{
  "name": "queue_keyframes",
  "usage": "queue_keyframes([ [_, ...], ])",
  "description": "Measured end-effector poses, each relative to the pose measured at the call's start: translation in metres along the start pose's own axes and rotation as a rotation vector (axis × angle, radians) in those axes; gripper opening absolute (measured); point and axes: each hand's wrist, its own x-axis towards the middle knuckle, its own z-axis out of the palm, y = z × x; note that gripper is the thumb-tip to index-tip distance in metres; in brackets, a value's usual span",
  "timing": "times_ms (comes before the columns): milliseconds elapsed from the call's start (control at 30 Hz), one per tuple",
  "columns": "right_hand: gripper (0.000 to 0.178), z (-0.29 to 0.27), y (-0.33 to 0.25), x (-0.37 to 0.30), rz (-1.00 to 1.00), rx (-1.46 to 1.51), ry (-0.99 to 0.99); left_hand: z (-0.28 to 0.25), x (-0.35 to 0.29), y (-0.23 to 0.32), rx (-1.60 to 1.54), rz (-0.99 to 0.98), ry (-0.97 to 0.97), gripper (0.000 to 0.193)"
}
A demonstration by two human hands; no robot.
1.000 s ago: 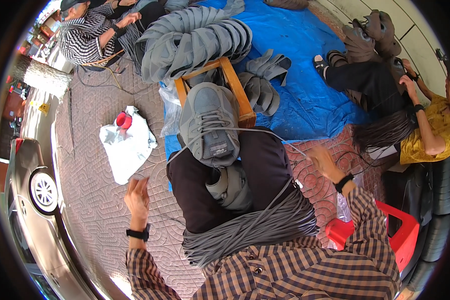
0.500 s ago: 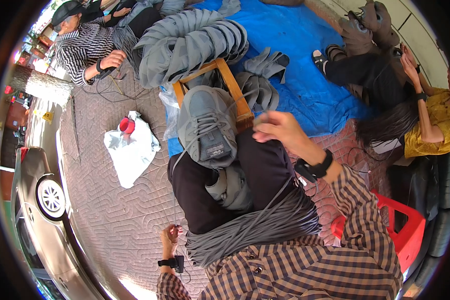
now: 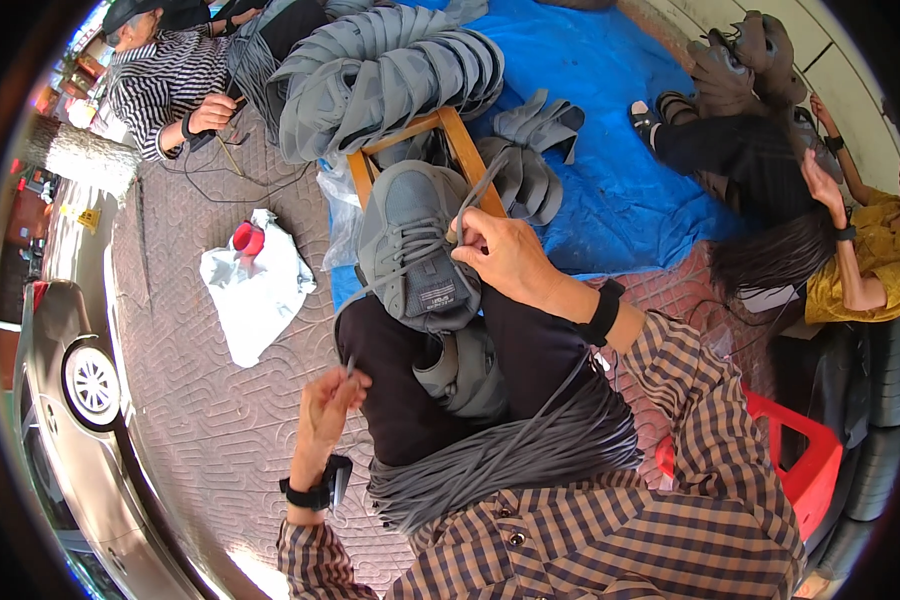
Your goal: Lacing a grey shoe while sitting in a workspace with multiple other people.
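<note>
A grey shoe upper (image 3: 402, 192), partly laced, rests on the front of a wooden frame (image 3: 463, 150) between my knees. At its right edge my right hand (image 3: 510, 262) is closed, with a grey shoelace (image 3: 482, 188) pinched between thumb and fingers. Lower left, beside my left knee, my left hand (image 3: 325, 415) is closed too, and a short grey lace end shows at its fingertips. Another grey shoe upper (image 3: 462, 372) lies between my thighs. Across my lap spreads a thick bundle of grey shoelaces (image 3: 510, 450).
Rows of grey shoe uppers (image 3: 390, 85) are stacked beyond the frame, with several more on a blue tarp (image 3: 610, 215). A white bag (image 3: 245, 315) with a red object (image 3: 248, 238) lies on the left paving. Co-workers sit far left and right; a red stool (image 3: 800, 450) stands at right.
My right hand has moved left to the shoe's edge and now grips a lace there. My left hand has risen from low beside my lap to beside my left knee.
</note>
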Motion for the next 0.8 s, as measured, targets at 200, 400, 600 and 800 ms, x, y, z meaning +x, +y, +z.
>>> queue_keyframes([
  [200,0.019,0.01,0.012,0.014,0.266,0.242,-0.09,0.052,0.032,0.052,0.851,0.748,0.503,0.012],
  [400,0.016,0.003,0.006,0.019,0.407,0.39,-0.247,0.046,0.064,0.052,0.277,0.551,0.238,0.013],
  [600,0.022,-0.004,0.011,0.014,0.397,0.497,-0.209,0.042,0.073,0.056,0.289,0.452,0.209,0.01],
  [800,0.023,-0.003,0.01,0.014,0.394,0.501,-0.203,0.048,0.073,0.062,0.551,0.643,0.314,0.001],
])
